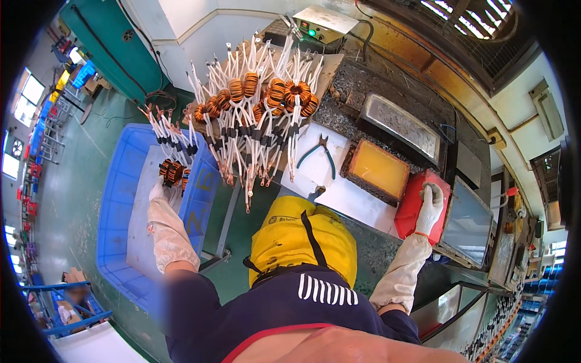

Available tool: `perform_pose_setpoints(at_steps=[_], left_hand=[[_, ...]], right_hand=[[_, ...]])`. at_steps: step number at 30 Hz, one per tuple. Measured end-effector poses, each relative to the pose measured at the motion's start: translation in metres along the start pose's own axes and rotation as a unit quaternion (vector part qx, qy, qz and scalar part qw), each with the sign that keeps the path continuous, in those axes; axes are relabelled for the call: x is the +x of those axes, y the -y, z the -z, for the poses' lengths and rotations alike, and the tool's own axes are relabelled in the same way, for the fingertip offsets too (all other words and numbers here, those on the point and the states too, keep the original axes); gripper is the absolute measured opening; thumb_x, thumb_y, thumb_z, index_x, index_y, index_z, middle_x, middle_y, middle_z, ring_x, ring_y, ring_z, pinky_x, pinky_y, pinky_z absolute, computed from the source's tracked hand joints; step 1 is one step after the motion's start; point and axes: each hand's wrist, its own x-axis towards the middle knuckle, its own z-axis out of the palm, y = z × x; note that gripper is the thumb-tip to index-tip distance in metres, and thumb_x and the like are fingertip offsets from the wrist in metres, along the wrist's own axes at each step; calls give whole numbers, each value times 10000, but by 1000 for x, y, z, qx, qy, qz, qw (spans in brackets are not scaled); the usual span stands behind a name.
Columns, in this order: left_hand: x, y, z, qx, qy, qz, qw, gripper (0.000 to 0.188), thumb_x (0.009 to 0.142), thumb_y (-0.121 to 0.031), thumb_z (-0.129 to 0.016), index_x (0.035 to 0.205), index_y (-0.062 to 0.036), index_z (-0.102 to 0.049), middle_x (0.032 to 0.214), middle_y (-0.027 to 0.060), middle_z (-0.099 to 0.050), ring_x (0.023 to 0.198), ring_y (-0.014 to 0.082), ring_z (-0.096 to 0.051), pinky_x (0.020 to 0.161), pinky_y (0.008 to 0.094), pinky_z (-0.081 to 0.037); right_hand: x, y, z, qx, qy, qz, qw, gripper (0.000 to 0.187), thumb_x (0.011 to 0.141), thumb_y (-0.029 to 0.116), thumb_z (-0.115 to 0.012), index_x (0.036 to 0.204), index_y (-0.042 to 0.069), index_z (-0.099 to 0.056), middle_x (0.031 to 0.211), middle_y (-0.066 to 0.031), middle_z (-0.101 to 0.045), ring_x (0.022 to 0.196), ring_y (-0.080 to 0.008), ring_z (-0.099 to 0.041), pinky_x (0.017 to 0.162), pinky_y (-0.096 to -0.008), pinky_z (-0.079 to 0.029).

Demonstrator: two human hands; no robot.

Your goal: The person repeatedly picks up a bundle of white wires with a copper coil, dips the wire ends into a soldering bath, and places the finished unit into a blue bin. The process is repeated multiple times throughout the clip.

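Note:
My left hand [158, 192], in a white glove, reaches into the blue plastic crate [109, 199] on the left. It grips a copper-wound ring coil [171, 172] whose white leads with black sleeves [175, 142] point upward; part of the fingers is hidden behind the coil. Another coil [186, 178] lies right beside it. On the right, my gloved right hand [430, 207] is over the red box [411, 202], fingers curled together. What they hold, if anything, I cannot make out.
Many coils with white leads [248, 109] lie piled on the bench. Pliers [319, 156] rest on a white sheet [308, 172]. Behind the red box stand a tray of amber material [380, 168] and a metal-topped pot [402, 128]. A control box [321, 30] with a green light sits at the back.

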Motion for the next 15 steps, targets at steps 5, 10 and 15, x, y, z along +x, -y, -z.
perform_pose_setpoints(at_steps=[5, 10, 15], left_hand=[[-3, -7, 3, 32, -15, 33, 999, 347, 908, -381, -638, 1069, -74, -629, 917, 102, -665, 788, 248, -642, 713, 364, -549], [-10, -3, -2, 24, 20, 53, 998, 381, 909, -425, -630, 1093, -91, -621, 928, 84, -671, 803, 222, -633, 786, 376, -537], [-16, -5, -11, 6, 0, 40, 999, 355, 906, -397, -638, 1091, -94, -614, 912, 82, -671, 750, 220, -626, 712, 370, -540]], right_hand=[[1, -2, 1, 11, 9, 3, 1000, 155, 940, 73, -583, 1071, -7, -602, 1000, -76, -658, 779, -109, -602, 707, -250, -510], [1, 0, 0, 11, 14, -3, 1000, 149, 944, 67, -577, 1076, 1, -601, 1005, -71, -655, 784, -108, -601, 718, -251, -515], [1, -3, 2, 16, 16, 0, 1000, 145, 946, 65, -576, 1077, 9, -605, 1005, -63, -656, 790, -103, -600, 720, -249, -516]])
